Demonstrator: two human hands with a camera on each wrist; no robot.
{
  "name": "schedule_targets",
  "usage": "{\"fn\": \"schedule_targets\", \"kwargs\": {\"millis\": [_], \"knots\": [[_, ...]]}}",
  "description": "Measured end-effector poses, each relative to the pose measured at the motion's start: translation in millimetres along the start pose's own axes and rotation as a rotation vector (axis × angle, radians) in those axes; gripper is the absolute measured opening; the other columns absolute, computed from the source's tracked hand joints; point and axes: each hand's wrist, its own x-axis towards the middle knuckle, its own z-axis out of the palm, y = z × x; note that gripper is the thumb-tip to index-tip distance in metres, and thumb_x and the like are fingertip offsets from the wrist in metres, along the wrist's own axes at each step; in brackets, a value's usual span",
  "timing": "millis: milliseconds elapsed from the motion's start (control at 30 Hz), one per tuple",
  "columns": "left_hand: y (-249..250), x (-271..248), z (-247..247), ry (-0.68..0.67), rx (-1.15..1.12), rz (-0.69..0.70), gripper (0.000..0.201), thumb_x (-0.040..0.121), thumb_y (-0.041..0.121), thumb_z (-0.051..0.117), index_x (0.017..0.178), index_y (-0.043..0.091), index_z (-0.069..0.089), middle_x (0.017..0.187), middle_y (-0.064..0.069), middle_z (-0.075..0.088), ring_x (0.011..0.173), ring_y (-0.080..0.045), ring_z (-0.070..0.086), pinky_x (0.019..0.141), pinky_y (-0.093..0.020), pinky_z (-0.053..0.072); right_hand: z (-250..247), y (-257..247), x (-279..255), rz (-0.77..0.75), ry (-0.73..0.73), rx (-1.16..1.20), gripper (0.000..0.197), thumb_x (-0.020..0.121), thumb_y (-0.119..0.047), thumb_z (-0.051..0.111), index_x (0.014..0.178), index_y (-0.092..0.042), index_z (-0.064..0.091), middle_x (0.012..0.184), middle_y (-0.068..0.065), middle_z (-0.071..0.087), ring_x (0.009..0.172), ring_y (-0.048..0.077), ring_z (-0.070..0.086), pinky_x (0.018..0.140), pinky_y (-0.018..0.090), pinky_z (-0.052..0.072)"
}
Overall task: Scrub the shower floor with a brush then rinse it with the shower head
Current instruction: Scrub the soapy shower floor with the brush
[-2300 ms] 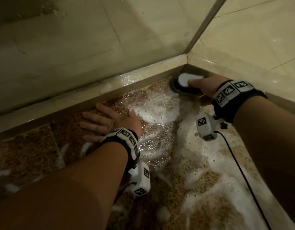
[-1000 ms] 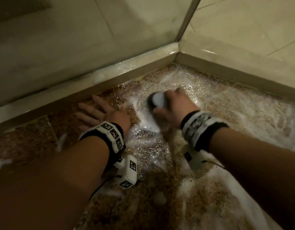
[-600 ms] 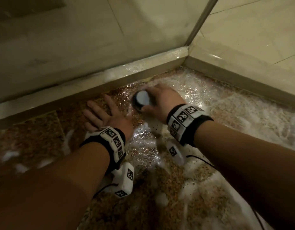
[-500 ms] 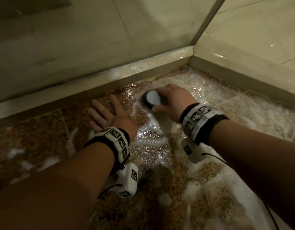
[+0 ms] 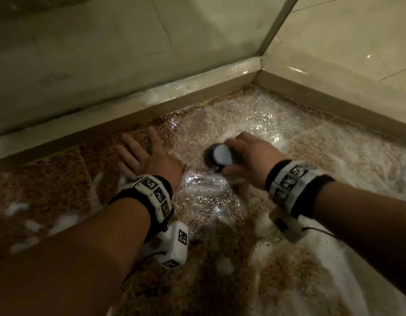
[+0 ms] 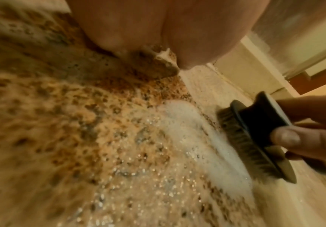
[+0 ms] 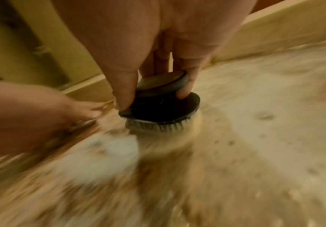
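A round dark scrub brush with a pale top cap stands bristles-down on the wet, speckled brown shower floor. My right hand grips its knob, thumb and fingers curled round it; the brush shows this close up, and the brush appears at the right of the left wrist view. My left hand lies flat on the floor just left of the brush, fingers spread. White foam covers the floor. The shower head is not in view.
A raised pale curb runs along the far side, meeting a tiled wall at the corner up right. A glass panel rises above the curb. Foam streaks lie on the floor at the far left.
The brush came out of the far corner and swept left toward my left hand, then back a little to the right. My left hand stays flat on the floor.
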Motion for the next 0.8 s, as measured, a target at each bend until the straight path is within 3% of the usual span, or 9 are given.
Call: {"fn": "schedule_targets", "kwargs": {"millis": [167, 233, 300, 367, 467, 567, 700, 800], "knots": [[-1, -2, 4, 0.026, 0.024, 0.007, 0.078, 0.108, 0.05, 0.038, 0.162, 0.039, -0.017, 0.164, -0.013, -0.039, 0.152, -0.037, -0.032, 0.123, -0.055, -0.014, -16, 3, 40, 0.231, 0.218, 0.09, 0.055, 0.086, -0.046, 0.073, 0.132, -0.018, 0.058, 0.125, 0.004, 0.051, 0.113, 0.028, 0.055, 0.097, 0.036, 0.044], [-1, -3, 2, 0.015, 0.055, -0.015, 0.082, 0.107, 0.052, 0.041, 0.161, 0.039, -0.018, 0.164, -0.014, -0.038, 0.153, -0.038, -0.031, 0.124, -0.056, -0.012, 10, -15, 24, 0.155, 0.184, 0.133, 0.053, 0.085, -0.045, 0.073, 0.13, -0.022, 0.057, 0.119, -0.003, 0.05, 0.108, 0.022, 0.053, 0.098, 0.039, 0.047], [5, -5, -8, -0.024, 0.082, -0.01, 0.082, 0.106, 0.052, 0.043, 0.162, 0.04, -0.015, 0.166, -0.013, -0.034, 0.154, -0.038, -0.027, 0.126, -0.058, -0.006, 31, -24, -10, -0.037, 0.081, 0.1, 0.054, 0.083, -0.044, 0.074, 0.13, -0.027, 0.054, 0.11, -0.011, 0.045, 0.103, 0.014, 0.047, 0.096, 0.035, 0.048], [2, -8, -18, -0.078, 0.065, -0.022, 0.077, 0.107, 0.049, 0.044, 0.163, 0.042, -0.009, 0.169, -0.011, -0.028, 0.157, -0.038, -0.02, 0.126, -0.062, 0.003, 29, -10, -23, -0.133, 0.005, 0.024, 0.057, 0.083, -0.045, 0.074, 0.133, -0.028, 0.051, 0.114, -0.009, 0.048, 0.106, 0.015, 0.049, 0.092, 0.031, 0.045], [-4, -26, -30, -0.138, 0.089, 0.012, 0.069, 0.108, 0.037, 0.045, 0.164, 0.042, 0.006, 0.172, -0.015, -0.004, 0.156, -0.046, 0.006, 0.122, -0.066, 0.021, 7, 23, -13, 0.13, 0.001, 0.057, 0.057, 0.085, -0.043, 0.073, 0.134, -0.022, 0.053, 0.122, -0.001, 0.05, 0.109, 0.023, 0.056, 0.089, 0.035, 0.047], [2, -51, -55, -0.175, 0.13, -0.015, 0.067, 0.107, 0.038, 0.048, 0.164, 0.041, 0.012, 0.168, -0.02, 0.015, 0.15, -0.05, 0.026, 0.118, -0.063, 0.033, 1, 33, -8, 0.368, 0.029, 0.104, 0.056, 0.086, -0.029, 0.074, 0.135, -0.01, 0.054, 0.128, 0.007, 0.047, 0.114, 0.032, 0.058, 0.096, 0.041, 0.05], [37, -54, -75, -0.223, 0.127, -0.068, 0.07, 0.106, 0.052, 0.044, 0.164, 0.019, 0.022, 0.168, -0.021, 0.023, 0.147, -0.048, 0.035, 0.118, -0.055, 0.036, -5, 47, -13, 0.474, 0.044, 0.172, 0.05, 0.09, -0.026, 0.069, 0.135, -0.01, 0.054, 0.132, 0.009, 0.049, 0.111, 0.032, 0.061, 0.096, 0.042, 0.053], [71, -44, -67, -0.229, 0.13, -0.054, 0.067, 0.109, 0.045, 0.044, 0.161, 0.007, 0.024, 0.167, -0.019, 0.025, 0.149, -0.039, 0.033, 0.118, -0.043, 0.031, -12, 87, -19, 0.644, 0.11, 0.226, 0.056, 0.088, -0.036, 0.073, 0.132, -0.007, 0.054, 0.13, 0.013, 0.053, 0.106, 0.033, 0.063, 0.095, 0.043, 0.055]]}}
